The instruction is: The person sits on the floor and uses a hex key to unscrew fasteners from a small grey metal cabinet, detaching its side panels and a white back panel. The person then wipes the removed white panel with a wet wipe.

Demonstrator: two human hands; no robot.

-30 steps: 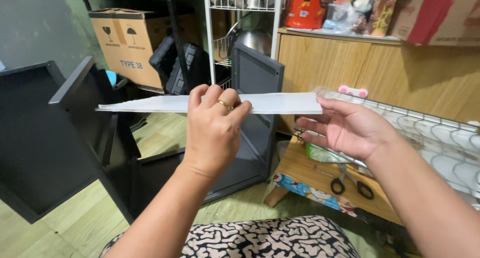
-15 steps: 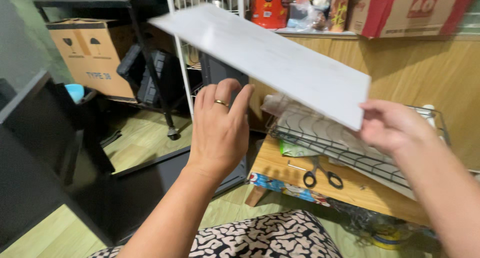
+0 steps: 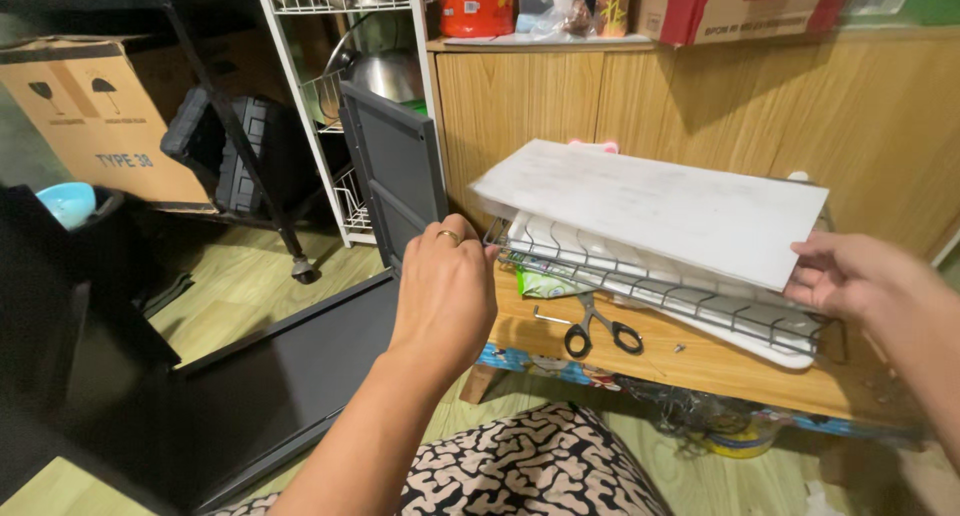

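Observation:
A long white flat panel (image 3: 660,206) lies slanted on a stack of white wire racks (image 3: 650,281) on a low wooden table (image 3: 700,361). My right hand (image 3: 850,276) grips the panel's right end, thumb on top. My left hand (image 3: 445,296), a ring on one finger, hovers with its back to me at the left corner of the racks. Its fingers are loosely curled and hold nothing; the panel's left end is just beyond them.
Black-handled scissors (image 3: 600,331) lie on the table under the racks. A dark grey panel (image 3: 395,171) leans upright against a white wire shelf unit (image 3: 330,106); a black panel (image 3: 280,376) lies on the floor. Wooden cabinet (image 3: 700,106) behind, cardboard box (image 3: 100,106) at left, patterned cloth (image 3: 520,466) over my lap.
The white panel came down from in front of me onto the wire racks. My left hand let go of it; my right hand stayed on its right end.

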